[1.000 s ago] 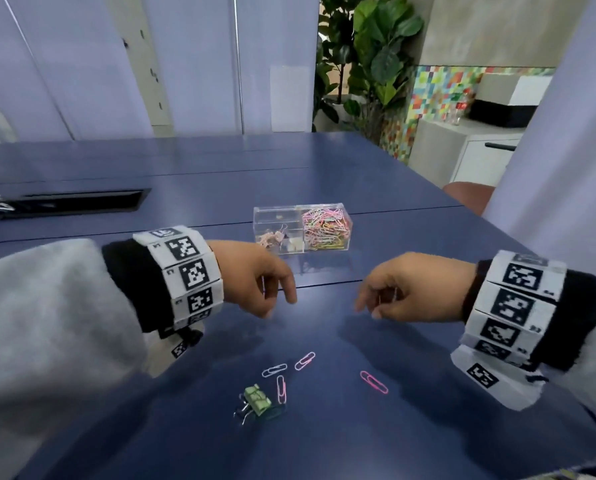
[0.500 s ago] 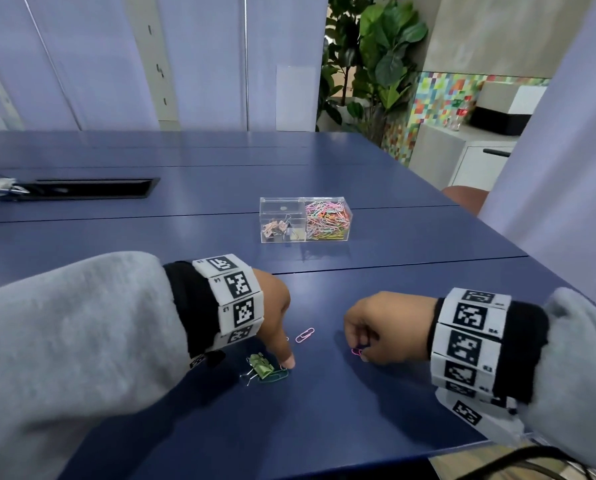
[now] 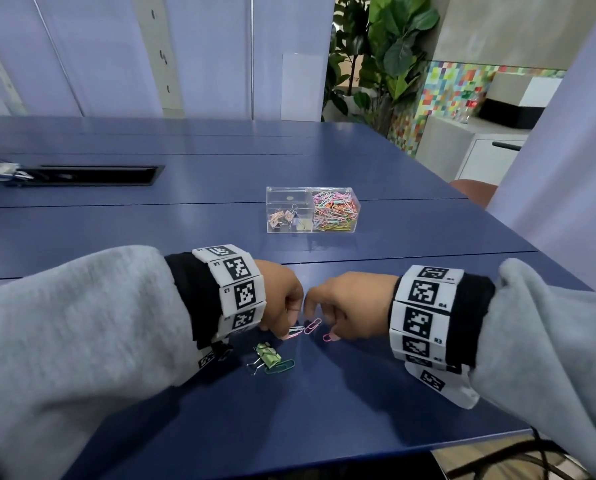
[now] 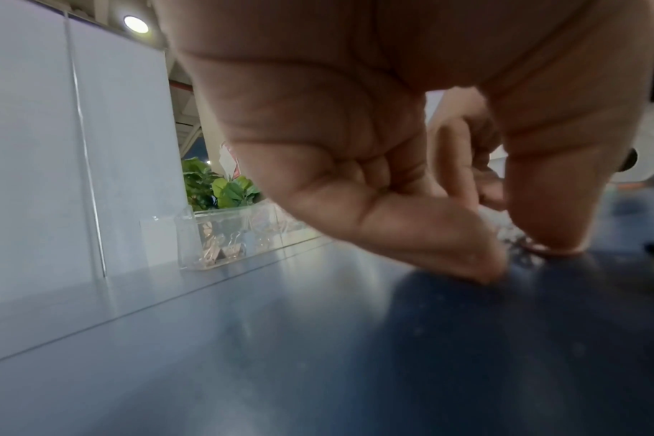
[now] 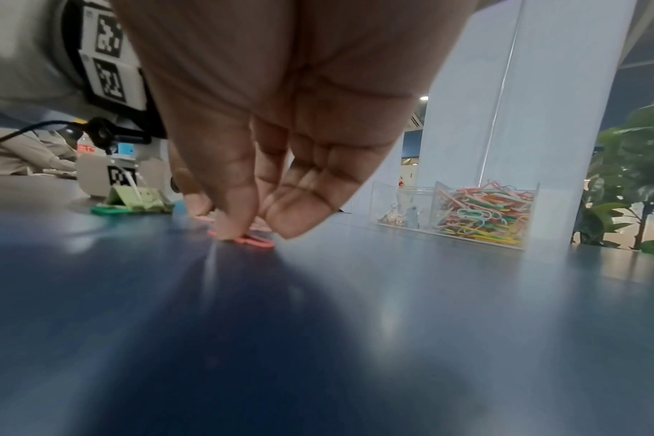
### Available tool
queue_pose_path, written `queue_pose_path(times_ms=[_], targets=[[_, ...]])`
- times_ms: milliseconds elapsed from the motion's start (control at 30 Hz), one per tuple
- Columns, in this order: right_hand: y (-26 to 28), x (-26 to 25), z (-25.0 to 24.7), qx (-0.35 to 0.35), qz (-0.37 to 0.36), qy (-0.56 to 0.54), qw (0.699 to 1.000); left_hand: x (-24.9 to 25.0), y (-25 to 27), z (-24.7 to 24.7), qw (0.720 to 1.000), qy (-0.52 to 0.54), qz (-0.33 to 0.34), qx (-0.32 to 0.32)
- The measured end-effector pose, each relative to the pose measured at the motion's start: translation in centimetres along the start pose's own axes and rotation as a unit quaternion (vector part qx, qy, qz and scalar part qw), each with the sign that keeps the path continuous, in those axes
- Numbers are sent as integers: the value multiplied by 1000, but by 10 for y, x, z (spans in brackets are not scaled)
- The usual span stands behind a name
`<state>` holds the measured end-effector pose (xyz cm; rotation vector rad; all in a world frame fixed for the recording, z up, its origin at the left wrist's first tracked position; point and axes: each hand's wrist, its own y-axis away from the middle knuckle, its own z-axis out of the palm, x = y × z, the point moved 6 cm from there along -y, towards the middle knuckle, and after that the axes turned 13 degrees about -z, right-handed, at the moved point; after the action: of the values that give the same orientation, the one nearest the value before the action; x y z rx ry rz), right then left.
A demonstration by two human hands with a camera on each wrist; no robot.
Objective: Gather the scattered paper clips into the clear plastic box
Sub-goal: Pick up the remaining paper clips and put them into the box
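The clear plastic box (image 3: 313,209) stands mid-table, its right compartment full of coloured paper clips (image 3: 336,211). My left hand (image 3: 282,306) is curled with thumb and fingertip down on the table, pinching at a pale paper clip (image 3: 294,332). My right hand (image 3: 345,306) is curled too, its thumb tip pressed on a pink paper clip (image 3: 331,337) (image 5: 251,240). Another pink clip (image 3: 312,325) lies loose between the hands. A green paper clip (image 3: 281,366) lies nearer me, touching a green binder clip (image 3: 268,355).
The box's left compartment (image 3: 287,216) holds a few binder clips. A black cable slot (image 3: 92,174) sits in the blue table (image 3: 324,410) at far left. The table's near edge runs just below my right wrist. A plant (image 3: 383,57) and cabinet stand beyond.
Both hands came down from above the table onto the clips and moved closer together. The right hand has drawn its pink clip leftwards, towards the other clips.
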<state>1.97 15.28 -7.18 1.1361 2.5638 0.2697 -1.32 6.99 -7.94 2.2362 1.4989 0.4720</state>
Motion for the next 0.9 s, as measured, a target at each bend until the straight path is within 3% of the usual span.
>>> queue_pose_path(times_ms=[433,600,767,900], targets=[[-4,-4,13,-34,4,11,999,12,5,6,998,-56,2,20],[0,-13,16,-61,-7,64,996,8,14,-1,991,-99,-9,91],[0,-19,19,-55,-15,96,994,-15,17,-8,996,-28,-12,89],[0,-27,21,-51,-41,78,995,-45,20,-19,987,118,-27,103]])
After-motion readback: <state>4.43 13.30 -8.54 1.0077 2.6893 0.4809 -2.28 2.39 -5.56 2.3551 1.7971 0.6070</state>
